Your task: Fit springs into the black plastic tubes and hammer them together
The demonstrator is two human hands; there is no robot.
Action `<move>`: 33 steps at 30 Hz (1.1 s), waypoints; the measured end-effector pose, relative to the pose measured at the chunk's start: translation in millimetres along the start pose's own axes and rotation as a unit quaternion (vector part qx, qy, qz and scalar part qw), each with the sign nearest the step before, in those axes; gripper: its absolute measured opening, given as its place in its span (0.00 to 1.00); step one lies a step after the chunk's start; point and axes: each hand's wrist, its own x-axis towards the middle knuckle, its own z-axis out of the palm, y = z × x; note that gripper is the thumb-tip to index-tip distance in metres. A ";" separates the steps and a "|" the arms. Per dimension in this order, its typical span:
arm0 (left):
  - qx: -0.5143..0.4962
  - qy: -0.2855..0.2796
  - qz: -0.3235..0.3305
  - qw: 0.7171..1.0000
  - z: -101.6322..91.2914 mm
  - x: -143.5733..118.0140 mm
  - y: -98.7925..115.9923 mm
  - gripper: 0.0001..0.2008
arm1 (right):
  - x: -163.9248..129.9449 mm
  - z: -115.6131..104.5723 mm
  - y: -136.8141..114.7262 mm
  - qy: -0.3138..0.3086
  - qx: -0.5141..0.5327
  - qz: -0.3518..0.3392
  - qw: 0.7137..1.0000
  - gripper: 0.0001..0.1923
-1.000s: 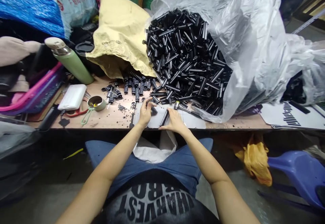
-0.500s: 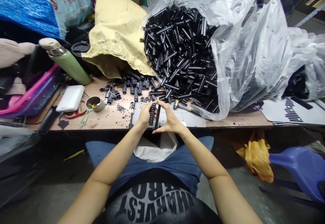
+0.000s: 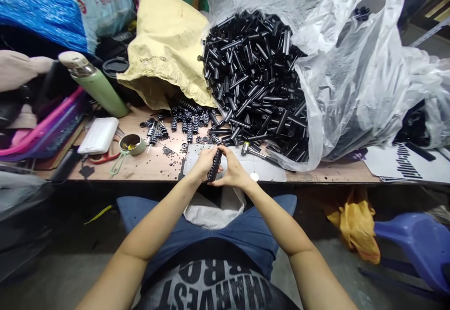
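My left hand is closed around a black ridged rod with small pale marks, held upright over the table's front edge. My right hand grips a smooth black strip lengthwise between thumb and fingers. Strip and rod lie side by side, touching or nearly so. Beneath both hands is a light grey sheet. Behind them several similar ridged rods lie in a heap. A large pile of black plastic tubes spills from a clear plastic bag.
A yellow sack stands behind the rods. Leftward are a green bottle, a white box, a metal cup and a pink basket. A tool with a yellow band lies right of my hands. A blue chair stands at right.
The black strip in my right hand has come over against the ridged rod in my left hand. Both pieces now tilt a little, and my hands are closer together.
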 end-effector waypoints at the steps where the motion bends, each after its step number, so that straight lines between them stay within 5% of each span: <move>1: 0.005 0.004 -0.008 1.000 -0.6 2.1 -0.8 0.20 | 0.1 1.3 1.7 0.001 0.008 0.004 1.000 0.58; 22: 0.074 0.005 0.003 0.997 -6.8 21.9 -13.2 0.18 | -4.1 20.0 6.9 0.036 -0.042 0.048 0.997 0.56; 25: 0.152 0.010 0.083 0.985 -12.2 20.4 -19.5 0.16 | -4.9 25.9 11.9 0.045 -0.070 0.057 0.995 0.56; 27: 0.268 0.035 0.214 0.939 -16.6 15.8 -29.5 0.13 | -6.5 33.0 15.8 0.062 -0.104 0.059 0.991 0.54; 29: 0.394 0.048 0.331 0.856 -21.0 10.9 -43.0 0.18 | -9.5 39.5 19.6 0.084 -0.145 0.064 0.984 0.47; 33: 0.556 0.023 0.400 0.729 -31.9 10.8 -64.5 0.21 | -23.3 24.0 28.8 0.047 -0.211 0.060 0.974 0.40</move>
